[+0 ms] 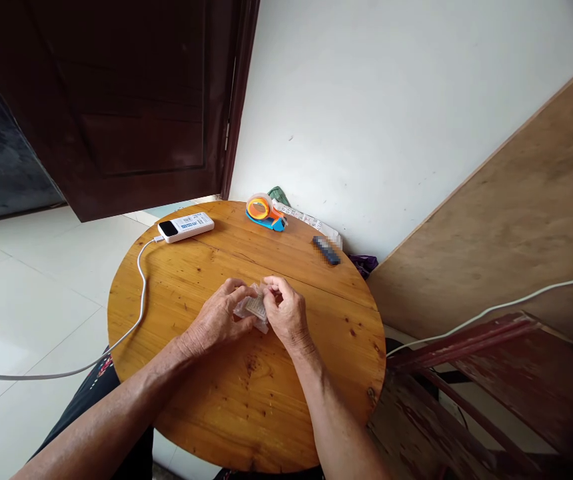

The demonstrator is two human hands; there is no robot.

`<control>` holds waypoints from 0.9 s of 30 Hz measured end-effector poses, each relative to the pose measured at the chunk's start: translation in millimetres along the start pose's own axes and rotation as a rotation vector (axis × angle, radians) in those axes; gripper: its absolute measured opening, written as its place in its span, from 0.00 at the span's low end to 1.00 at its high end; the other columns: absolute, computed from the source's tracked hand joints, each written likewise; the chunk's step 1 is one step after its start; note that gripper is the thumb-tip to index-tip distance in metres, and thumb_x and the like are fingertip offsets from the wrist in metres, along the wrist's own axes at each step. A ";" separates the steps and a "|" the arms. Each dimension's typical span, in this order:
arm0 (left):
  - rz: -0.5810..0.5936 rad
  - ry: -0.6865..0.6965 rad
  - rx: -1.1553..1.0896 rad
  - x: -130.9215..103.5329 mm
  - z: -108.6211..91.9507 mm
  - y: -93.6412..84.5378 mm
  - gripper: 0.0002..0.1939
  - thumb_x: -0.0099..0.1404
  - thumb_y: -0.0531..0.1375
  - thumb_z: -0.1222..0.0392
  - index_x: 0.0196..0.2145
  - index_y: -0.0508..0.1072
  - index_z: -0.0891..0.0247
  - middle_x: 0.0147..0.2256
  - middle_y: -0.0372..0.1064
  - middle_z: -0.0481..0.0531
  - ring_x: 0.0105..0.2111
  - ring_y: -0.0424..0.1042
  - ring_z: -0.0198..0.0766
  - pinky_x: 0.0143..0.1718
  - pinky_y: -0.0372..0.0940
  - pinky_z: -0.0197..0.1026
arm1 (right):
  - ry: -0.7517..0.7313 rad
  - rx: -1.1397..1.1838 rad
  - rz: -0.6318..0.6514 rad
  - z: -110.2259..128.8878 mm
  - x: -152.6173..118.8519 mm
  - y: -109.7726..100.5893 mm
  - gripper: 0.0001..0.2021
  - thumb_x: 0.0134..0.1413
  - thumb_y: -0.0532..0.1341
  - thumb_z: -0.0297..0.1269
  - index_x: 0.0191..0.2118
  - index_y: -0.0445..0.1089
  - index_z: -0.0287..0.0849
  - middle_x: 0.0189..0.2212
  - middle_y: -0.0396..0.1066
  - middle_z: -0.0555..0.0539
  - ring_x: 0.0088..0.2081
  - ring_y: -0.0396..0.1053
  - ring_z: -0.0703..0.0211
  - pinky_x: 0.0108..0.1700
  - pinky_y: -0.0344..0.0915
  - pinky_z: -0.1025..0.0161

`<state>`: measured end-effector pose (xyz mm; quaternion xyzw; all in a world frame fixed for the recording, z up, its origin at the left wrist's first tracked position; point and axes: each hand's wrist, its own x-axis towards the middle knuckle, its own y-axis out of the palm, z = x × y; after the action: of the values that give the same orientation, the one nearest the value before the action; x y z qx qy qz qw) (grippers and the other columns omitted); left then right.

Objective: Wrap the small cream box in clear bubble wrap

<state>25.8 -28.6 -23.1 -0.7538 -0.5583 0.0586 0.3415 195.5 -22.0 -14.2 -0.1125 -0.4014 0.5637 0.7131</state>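
Note:
A small clear plastic packet (255, 307) with a pale, ridged item inside lies on the round wooden table (201, 393), between my hands. My left hand (220, 312) grips the packet's left side, thumb below and fingers above. On the packet's upper right edge, my right hand (286, 310) pinches the plastic between thumb and forefinger, its other fingers curled. What the packet holds is partly covered by the fingers and cannot be made out.
At the table's back left lies a white power bank (194, 229) with a white cable (142, 293) running off left. An orange and blue tape dispenser (265, 212) stands near the back edge. A dark, blurred object (326, 250) lies right of it. A reddish wooden stool (466, 353) stands right.

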 end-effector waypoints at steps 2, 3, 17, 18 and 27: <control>-0.005 0.000 0.021 0.0 1.2 -0.9 0.19 0.57 0.63 0.60 0.47 0.73 0.56 0.50 0.64 0.53 0.40 0.70 0.39 0.36 0.69 0.38 | 0.023 0.057 0.008 1.9 0.3 -2.4 0.06 0.55 0.55 0.33 0.35 0.69 0.45 0.29 0.75 0.48 0.31 0.72 0.57 0.37 0.66 0.63; -0.006 -0.001 0.032 0.0 1.5 -1.3 0.19 0.57 0.63 0.59 0.47 0.73 0.56 0.50 0.64 0.53 0.40 0.71 0.39 0.36 0.69 0.38 | 0.031 0.085 0.013 3.0 0.4 -3.7 0.05 0.55 0.55 0.33 0.33 0.68 0.45 0.28 0.74 0.49 0.30 0.71 0.58 0.36 0.66 0.64; -0.061 -0.027 0.010 4.4 1.9 4.0 0.15 0.56 0.65 0.62 0.43 0.75 0.56 0.45 0.68 0.51 0.38 0.72 0.38 0.40 0.69 0.41 | -0.160 0.098 0.260 7.6 4.5 -25.4 0.06 0.56 0.55 0.29 0.31 0.66 0.45 0.30 0.69 0.50 0.33 0.68 0.60 0.38 0.64 0.65; -0.064 -0.024 0.005 4.5 2.3 4.3 0.15 0.56 0.65 0.62 0.43 0.75 0.56 0.45 0.68 0.51 0.38 0.72 0.38 0.40 0.69 0.41 | -0.177 0.100 0.272 7.5 5.0 -26.7 0.07 0.56 0.55 0.28 0.31 0.67 0.45 0.32 0.70 0.49 0.34 0.68 0.59 0.39 0.64 0.64; -0.039 -0.083 -0.044 3.4 1.6 7.5 0.18 0.57 0.64 0.60 0.46 0.69 0.57 0.45 0.65 0.51 0.38 0.72 0.38 0.32 0.69 0.37 | -0.262 0.074 0.352 7.9 7.1 -41.5 0.09 0.55 0.59 0.28 0.33 0.77 0.45 0.39 0.75 0.46 0.41 0.73 0.57 0.46 0.67 0.61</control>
<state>32.3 -26.0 -27.6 -0.7472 -0.5875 0.0708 0.3026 219.9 -32.0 19.6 -0.0803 -0.4437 0.7036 0.5492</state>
